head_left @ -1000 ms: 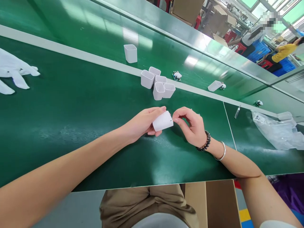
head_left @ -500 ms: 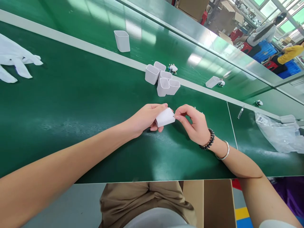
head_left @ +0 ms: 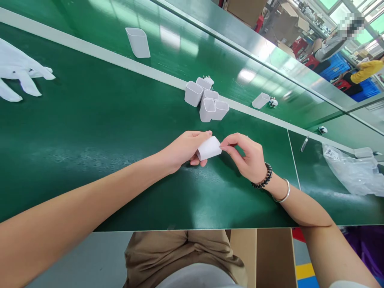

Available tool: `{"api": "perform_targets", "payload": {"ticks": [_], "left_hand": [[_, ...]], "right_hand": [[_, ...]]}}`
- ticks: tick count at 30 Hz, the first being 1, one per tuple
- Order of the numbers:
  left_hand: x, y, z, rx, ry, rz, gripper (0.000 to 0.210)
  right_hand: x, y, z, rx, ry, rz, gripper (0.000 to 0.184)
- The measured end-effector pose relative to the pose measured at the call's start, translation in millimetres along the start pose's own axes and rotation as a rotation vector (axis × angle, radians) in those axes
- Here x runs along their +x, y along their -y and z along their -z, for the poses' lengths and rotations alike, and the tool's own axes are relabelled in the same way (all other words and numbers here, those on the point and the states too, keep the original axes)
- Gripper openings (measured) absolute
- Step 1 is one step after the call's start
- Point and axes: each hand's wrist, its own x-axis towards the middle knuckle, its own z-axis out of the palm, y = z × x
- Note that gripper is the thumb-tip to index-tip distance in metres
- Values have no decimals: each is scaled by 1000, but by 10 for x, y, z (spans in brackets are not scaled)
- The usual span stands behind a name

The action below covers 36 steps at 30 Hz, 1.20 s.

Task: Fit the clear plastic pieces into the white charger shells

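Note:
My left hand [head_left: 192, 149] is closed around a white plastic housing [head_left: 210, 148], thumb on top and fingertips showing beneath it. The housing lies tilted just above the green bench. At its right end my right hand [head_left: 246, 155] pinches with thumb and forefinger; a small dark bit shows there, too small to name. Beyond the hands, several open-topped white housings [head_left: 207, 110] stand in a cluster by the pale strip. A small white part with pins [head_left: 208, 82] is partly hidden behind them.
Across the strip, a belt carries a lone housing [head_left: 138, 43], another lying housing [head_left: 261, 100] and small white parts [head_left: 273, 103]. White-gloved fingers [head_left: 25, 76] reach in at left. A small tube [head_left: 304, 144] and a plastic bag [head_left: 351, 170] lie at right. People sit in the background.
The housings and small parts beyond the strip have slid left. My hands keep almost the same place, with the right fingers still at the housing's end.

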Motion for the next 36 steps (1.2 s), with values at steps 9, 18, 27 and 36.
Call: {"api": "perform_targets", "payload": {"ticks": [9, 18, 27, 36], "left_hand": [[-10, -19, -35, 9, -15, -2, 37], [-9, -5, -44, 32, -21, -25, 35], [-23, -17, -75, 61, -85, -5, 31], [-30, -18, -92, 90, -94, -22, 28]], "right_hand": [[42, 108, 21, 688, 135, -555, 25], [68, 100, 3, 796, 217, -653, 33], [69, 46, -9, 771, 309, -645, 33], [-9, 50, -59, 650, 289, -570, 32]]}}
